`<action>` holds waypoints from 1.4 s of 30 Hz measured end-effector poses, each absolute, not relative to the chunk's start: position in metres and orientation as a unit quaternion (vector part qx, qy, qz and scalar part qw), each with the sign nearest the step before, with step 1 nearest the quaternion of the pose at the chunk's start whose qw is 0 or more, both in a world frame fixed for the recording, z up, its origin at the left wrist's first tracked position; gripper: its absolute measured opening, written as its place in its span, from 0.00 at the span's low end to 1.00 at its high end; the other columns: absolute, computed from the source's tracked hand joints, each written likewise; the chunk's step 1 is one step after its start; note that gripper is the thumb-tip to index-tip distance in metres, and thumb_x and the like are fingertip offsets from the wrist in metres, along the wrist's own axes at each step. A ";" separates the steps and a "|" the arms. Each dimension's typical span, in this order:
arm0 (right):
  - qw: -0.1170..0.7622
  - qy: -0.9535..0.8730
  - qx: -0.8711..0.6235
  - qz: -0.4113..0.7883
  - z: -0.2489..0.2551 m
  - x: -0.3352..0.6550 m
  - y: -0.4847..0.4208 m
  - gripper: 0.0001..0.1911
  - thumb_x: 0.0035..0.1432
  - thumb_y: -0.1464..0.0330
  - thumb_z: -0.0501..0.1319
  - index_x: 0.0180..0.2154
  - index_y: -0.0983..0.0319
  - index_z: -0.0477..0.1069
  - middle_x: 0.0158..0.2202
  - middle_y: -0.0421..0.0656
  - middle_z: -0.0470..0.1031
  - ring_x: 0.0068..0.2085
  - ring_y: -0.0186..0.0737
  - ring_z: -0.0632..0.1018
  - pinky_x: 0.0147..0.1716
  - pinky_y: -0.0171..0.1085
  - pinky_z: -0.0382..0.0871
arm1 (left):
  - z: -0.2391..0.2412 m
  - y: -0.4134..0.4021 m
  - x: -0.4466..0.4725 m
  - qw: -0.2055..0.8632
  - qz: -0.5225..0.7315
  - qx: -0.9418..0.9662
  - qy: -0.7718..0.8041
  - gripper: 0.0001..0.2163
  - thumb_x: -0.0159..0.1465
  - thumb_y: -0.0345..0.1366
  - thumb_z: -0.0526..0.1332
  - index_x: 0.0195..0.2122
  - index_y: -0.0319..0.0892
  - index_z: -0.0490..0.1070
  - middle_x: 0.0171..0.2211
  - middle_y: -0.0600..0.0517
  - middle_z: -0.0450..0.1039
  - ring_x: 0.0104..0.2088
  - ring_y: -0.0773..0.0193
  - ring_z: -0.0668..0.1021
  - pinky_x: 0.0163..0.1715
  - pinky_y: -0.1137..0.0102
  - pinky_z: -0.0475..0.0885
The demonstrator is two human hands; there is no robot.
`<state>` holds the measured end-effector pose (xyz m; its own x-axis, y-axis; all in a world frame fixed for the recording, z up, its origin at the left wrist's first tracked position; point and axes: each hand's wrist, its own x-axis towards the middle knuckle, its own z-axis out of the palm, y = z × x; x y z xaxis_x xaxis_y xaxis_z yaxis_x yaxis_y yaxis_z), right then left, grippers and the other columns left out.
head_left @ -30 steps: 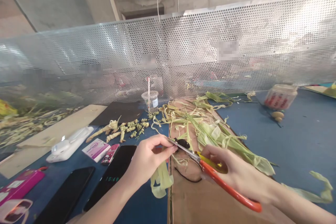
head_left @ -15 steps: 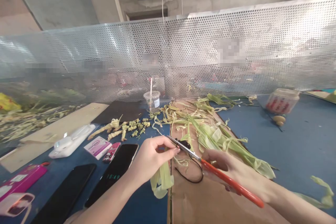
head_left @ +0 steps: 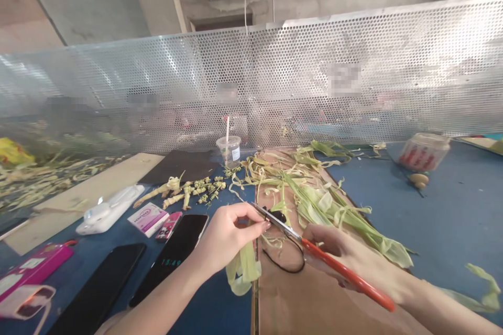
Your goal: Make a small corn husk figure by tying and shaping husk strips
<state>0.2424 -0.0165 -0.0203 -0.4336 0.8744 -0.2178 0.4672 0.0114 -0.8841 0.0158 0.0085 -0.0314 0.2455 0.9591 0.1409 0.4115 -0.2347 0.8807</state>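
Note:
My right hand is closed around scissors with red handles. Their metal blades point up and left, reaching the fingertips of my left hand. Thumb and forefinger of that left hand pinch a dark bit of what looks like black cord, beside the blades. The cord's loose part loops over the brown board, and a small black piece shows behind the blades. Below my left hand hangs or lies a pale green corn husk; I cannot tell whether it is held.
Green husks spread over the brown board. Knotted pale husk pieces lie left, near phones, a small box and a white device. A plastic cup stands before the perforated metal screen. A jar is at right.
Almost nothing differs. Both hands and the scissors keep their places, and the whole view has shifted very slightly.

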 end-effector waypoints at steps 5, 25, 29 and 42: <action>0.190 -0.684 -0.492 0.503 -0.020 0.241 -0.016 0.07 0.50 0.65 0.56 0.31 0.62 0.67 0.27 0.37 0.64 0.27 0.30 0.62 0.23 0.28 0.55 | -0.031 0.008 0.016 0.362 0.355 0.706 0.495 0.08 0.55 0.40 0.61 0.25 0.43 0.74 0.29 0.52 0.75 0.30 0.64 0.75 0.29 0.72 0.68; 0.183 -0.652 -0.473 0.564 -0.036 0.238 -0.014 0.10 0.53 0.63 0.56 0.29 0.61 0.58 0.25 0.34 0.56 0.24 0.27 0.57 0.21 0.27 0.52 | -0.033 0.010 0.015 0.358 0.348 0.709 0.498 0.06 0.55 0.38 0.61 0.25 0.42 0.73 0.29 0.53 0.74 0.30 0.65 0.74 0.31 0.72 0.67; 0.177 -0.646 -0.473 0.573 -0.033 0.238 -0.016 0.11 0.54 0.61 0.56 0.31 0.61 0.59 0.24 0.33 0.55 0.24 0.27 0.55 0.21 0.27 0.51 | -0.032 0.010 0.015 0.360 0.350 0.707 0.498 0.06 0.55 0.38 0.61 0.24 0.42 0.73 0.29 0.54 0.74 0.30 0.65 0.74 0.32 0.72 0.67; 0.163 -0.660 -0.470 0.563 -0.033 0.235 -0.019 0.18 0.53 0.53 0.56 0.29 0.61 0.56 0.26 0.34 0.54 0.25 0.27 0.56 0.22 0.27 0.53 | -0.036 0.008 0.017 0.361 0.354 0.700 0.505 0.05 0.55 0.36 0.60 0.24 0.42 0.72 0.28 0.54 0.74 0.30 0.65 0.74 0.31 0.72 0.66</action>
